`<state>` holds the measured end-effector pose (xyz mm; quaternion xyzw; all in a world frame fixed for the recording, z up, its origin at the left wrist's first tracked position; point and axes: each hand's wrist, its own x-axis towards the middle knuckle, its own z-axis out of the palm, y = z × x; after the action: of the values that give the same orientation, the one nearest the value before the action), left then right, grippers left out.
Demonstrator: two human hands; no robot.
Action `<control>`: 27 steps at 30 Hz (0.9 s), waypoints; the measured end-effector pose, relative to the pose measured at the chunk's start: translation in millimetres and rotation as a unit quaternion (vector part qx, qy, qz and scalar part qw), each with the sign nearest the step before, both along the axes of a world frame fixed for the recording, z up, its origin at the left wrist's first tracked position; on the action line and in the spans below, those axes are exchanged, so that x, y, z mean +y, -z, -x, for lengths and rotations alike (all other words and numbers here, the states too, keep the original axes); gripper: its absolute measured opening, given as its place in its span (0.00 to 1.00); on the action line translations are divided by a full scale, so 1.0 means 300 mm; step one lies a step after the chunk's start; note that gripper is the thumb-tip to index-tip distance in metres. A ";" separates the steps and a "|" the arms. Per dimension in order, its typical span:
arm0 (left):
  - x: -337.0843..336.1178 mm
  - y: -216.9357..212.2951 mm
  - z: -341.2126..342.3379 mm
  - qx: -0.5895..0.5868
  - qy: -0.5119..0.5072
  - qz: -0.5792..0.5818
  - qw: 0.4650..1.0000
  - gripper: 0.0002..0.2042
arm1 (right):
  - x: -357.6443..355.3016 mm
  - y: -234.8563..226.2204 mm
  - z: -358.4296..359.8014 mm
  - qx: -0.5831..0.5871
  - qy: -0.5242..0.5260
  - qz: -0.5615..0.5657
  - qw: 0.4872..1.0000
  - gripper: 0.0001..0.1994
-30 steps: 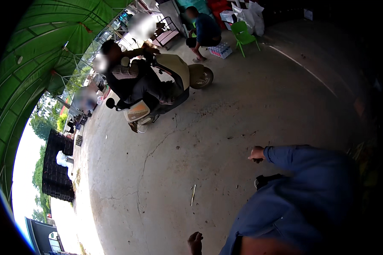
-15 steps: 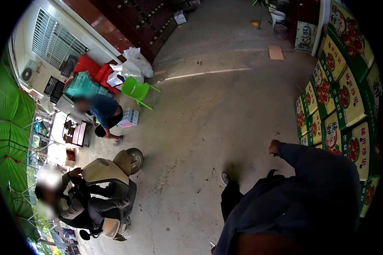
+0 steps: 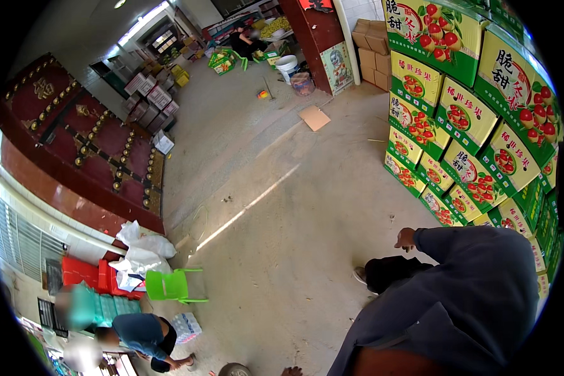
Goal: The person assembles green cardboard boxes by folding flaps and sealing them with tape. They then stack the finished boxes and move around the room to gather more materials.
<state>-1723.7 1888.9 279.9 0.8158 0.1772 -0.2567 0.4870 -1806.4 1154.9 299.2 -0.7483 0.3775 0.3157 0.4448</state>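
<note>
My right hand [image 3: 406, 239] hangs at the end of a dark sleeve [image 3: 464, 241], its fingers loosely bent and a little apart, with nothing seen in them. It is over the concrete floor, nearest to a tall stack of green and yellow fruit cartons [image 3: 460, 166] and not touching it. Only a small part of my left hand [image 3: 291, 371] shows at the lower edge; most of it is cut off, so its grip is hidden. Below my right hand are my dark trouser leg [image 3: 395, 273] and shoe [image 3: 360, 274].
A flat cardboard piece [image 3: 314, 118] lies ahead, near a white bucket [image 3: 287, 66]. A lime-green chair [image 3: 169, 285] stands left, close to white sacks [image 3: 145, 250]. A person bends beside a wrapped pack [image 3: 185, 327]; a wheel [image 3: 234, 370] shows at the bottom. Studded red doors [image 3: 81, 135] stand far left.
My view has swung left and forward, showing more of the doorway and stacked boxes. The scooter with its rider has mostly left the picture. My right hand remains free of the cartons.
</note>
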 end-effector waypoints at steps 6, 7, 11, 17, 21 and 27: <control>-0.452 -0.037 -0.999 0.088 -0.129 0.064 0.986 0.17 | -0.231 0.400 -0.134 -0.065 -0.593 0.170 0.784 0.11; -0.657 -0.055 -1.106 0.085 -0.091 0.060 0.990 0.17 | -0.339 0.435 -0.112 -0.009 -0.516 0.146 0.844 0.11; -0.822 -0.166 -1.236 0.140 0.026 0.075 0.987 0.18 | -0.374 0.426 -0.599 -0.072 -0.549 0.142 0.821 0.12; -1.102 -0.176 -1.459 0.230 0.107 0.033 0.967 0.17 | -0.611 0.192 -1.263 -0.017 -0.034 -0.058 0.998 0.08; -1.270 -0.112 -1.778 0.231 0.125 0.027 0.965 0.17 | -0.764 0.070 -1.652 -0.055 0.030 -0.073 0.995 0.13; -1.460 -0.071 -2.424 0.218 0.159 0.032 0.962 0.16 | -0.958 0.099 -1.929 0.068 0.191 -0.051 0.978 0.18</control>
<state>-996.5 1451.0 301.2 0.7417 0.1386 -0.5085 0.4148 -1227.7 867.5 269.5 -0.6154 0.5267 0.2939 0.5074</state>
